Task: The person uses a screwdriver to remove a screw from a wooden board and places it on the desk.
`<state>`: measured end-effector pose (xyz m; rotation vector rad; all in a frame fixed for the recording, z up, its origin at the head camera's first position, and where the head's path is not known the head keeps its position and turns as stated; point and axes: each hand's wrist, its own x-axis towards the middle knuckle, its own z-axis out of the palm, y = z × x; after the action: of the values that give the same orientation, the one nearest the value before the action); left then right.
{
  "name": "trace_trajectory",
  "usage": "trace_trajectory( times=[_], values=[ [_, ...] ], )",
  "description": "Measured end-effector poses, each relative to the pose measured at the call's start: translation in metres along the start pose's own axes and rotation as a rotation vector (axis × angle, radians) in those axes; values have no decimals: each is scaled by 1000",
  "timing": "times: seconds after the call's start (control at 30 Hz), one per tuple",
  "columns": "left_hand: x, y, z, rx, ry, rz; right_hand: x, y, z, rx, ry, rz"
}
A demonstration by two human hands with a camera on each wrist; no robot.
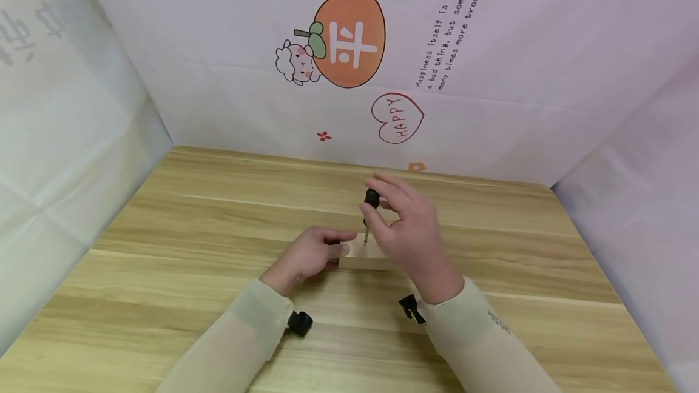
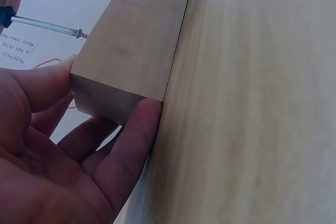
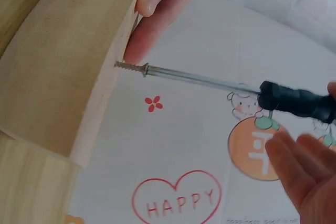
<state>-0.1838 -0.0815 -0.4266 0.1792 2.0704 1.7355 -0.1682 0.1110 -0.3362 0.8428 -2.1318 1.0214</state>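
Note:
A pale wooden block point(image 1: 364, 264) lies on the table, and my left hand point(image 1: 314, 253) grips its left end, thumb and fingers pressed to the sides. My right hand point(image 1: 415, 229) pinches the black handle of a screwdriver point(image 3: 296, 100) between thumb and fingertips. The screwdriver stands nearly upright above the block, its metal shaft pointing down. Its tip meets the head of a screw point(image 3: 130, 66), whose threaded length still shows above the block's top face. In the left wrist view the same screw point(image 2: 81, 34) stands out from the block's edge.
The wood-grain table point(image 1: 191, 223) extends around both hands. A printed white cloth point(image 1: 229, 102) rises behind its far edge, with more cloth at both sides. Black clips or mounts point(image 1: 300, 324) sit at both wrists.

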Motion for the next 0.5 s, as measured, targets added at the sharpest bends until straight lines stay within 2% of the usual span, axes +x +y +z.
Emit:
trace_trajectory(
  times=[0.07, 0.13, 0.3, 0.4, 0.5],
  values=[
    [0, 0, 0, -1, -1, 8, 0, -4, 4, -105, 56, -50],
    [-1, 0, 0, -4, -3, 15, 0, -7, 7, -163, 99, -69],
    [-1, -1, -1, -7, -3, 21, -2, -9, 12, -212, 150, -77],
    [-1, 0, 0, -5, -1, 18, -3, -10, 13, -169, 134, -36],
    [-1, 0, 0, -4, 2, 12, -4, -11, 13, -51, 110, 83]
  ],
)
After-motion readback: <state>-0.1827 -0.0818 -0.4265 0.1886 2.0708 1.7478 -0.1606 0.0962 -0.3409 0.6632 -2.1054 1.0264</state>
